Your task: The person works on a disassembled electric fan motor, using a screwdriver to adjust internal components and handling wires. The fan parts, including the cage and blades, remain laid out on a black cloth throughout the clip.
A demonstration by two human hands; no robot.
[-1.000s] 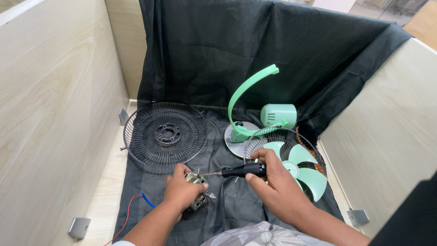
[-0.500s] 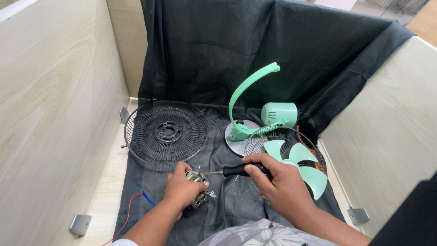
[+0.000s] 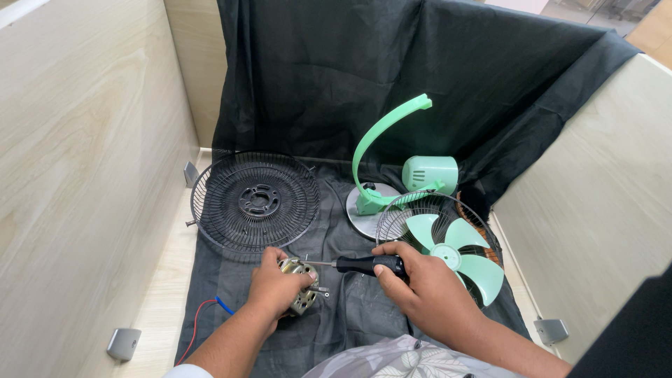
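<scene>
Metal fan motor (image 3: 299, 294) gripped in left hand (image 3: 276, 287), black-handled screwdriver (image 3: 357, 264) grasped by right hand (image 3: 420, 283), on dark cloth (image 3: 350, 315)

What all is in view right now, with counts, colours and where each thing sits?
Black wire fan guard: one, black, lying flat on the cloth, rear left.
Second wire fan guard: one, dark, right, under the blade.
Mint green plastic fan blade: one, right.
Mint green curved fan stand on round base: one, centre rear.
Mint green motor cover: one, behind the stand.
Black cloth: one, draped over floor and back wall.
Metal fan motor: one, silvery, in the left hand.
Black-handled screwdriver: one, in the right hand.
Red and blue wires: lower left.
Left hand: on the motor.
Right hand: on the screwdriver.
</scene>
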